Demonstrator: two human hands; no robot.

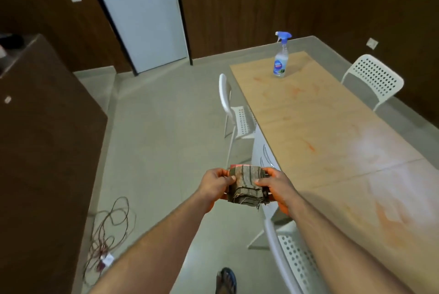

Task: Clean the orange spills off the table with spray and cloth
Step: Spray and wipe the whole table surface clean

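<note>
A folded grey-brown striped cloth with frayed threads is held in front of me, over the floor just left of the table. My left hand grips its left side and my right hand grips its right side, thumbs on top. The long wooden table runs away on my right with faint orange spills smeared along it. A clear spray bottle with a blue trigger head stands upright near the table's far end.
White perforated chairs stand around the table: one at the left side, one at the far right, one close below my right arm. A tangle of cables lies on the floor. A dark cabinet fills the left.
</note>
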